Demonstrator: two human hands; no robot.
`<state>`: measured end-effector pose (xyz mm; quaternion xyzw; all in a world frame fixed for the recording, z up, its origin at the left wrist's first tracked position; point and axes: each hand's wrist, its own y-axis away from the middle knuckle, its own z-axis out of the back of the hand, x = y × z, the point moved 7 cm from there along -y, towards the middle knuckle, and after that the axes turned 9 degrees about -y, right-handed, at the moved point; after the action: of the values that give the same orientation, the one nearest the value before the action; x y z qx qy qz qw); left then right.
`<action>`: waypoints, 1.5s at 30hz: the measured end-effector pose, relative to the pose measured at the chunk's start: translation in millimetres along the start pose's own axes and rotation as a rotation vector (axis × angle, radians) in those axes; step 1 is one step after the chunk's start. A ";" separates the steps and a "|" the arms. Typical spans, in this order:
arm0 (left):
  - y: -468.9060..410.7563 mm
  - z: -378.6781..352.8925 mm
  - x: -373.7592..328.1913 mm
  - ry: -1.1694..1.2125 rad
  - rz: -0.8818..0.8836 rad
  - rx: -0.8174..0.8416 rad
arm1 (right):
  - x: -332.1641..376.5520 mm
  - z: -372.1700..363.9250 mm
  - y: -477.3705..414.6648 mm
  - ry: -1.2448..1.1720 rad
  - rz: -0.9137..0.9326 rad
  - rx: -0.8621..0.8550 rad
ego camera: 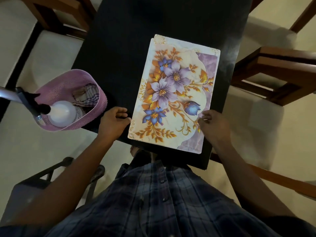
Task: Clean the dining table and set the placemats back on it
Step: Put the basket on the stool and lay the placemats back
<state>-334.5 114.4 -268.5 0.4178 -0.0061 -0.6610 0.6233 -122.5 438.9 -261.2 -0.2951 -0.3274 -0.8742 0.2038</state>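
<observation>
A stack of floral placemats (176, 93), cream with purple and blue flowers and orange leaves, lies on the near end of the black dining table (119, 53). A second mat's edge peeks out at the far corners of the stack. My left hand (113, 122) curls its fingers at the stack's left edge near the front. My right hand (213, 124) rests with its fingertips on the stack's right edge. Whether either hand actually pinches the mats is not clear.
A pink woven basket (71, 86) stands at the table's near left corner, holding a white spray bottle (61, 113) with a black trigger and a checked cloth (87, 96). Wooden chairs (273, 74) flank the table on both sides. A dark stool (34, 189) stands at my left.
</observation>
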 end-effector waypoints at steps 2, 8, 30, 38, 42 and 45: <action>9.1 6.1 14.7 0.082 0.046 -0.011 | 22.5 -9.7 -2.6 -0.014 0.071 0.048; 55.5 53.5 97.2 0.416 0.274 -0.210 | 106.9 -68.7 -6.7 0.018 0.301 0.196; 27.1 218.2 156.0 0.630 0.191 -0.255 | 284.1 -241.8 48.6 -0.171 0.266 0.373; 21.3 201.5 166.0 0.730 0.297 -0.242 | 284.6 -257.0 49.6 -0.193 0.239 0.419; 43.8 204.0 180.7 0.735 0.345 -0.286 | 293.7 -259.1 65.2 -0.198 0.274 0.507; 74.7 210.9 208.1 0.815 0.368 -0.369 | 302.8 -270.2 91.5 -0.208 0.316 0.603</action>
<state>-365.3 -182.9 -205.1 0.5172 0.2821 -0.3121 0.7453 -400.4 138.0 -188.4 -0.3560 -0.5399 -0.6613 0.3800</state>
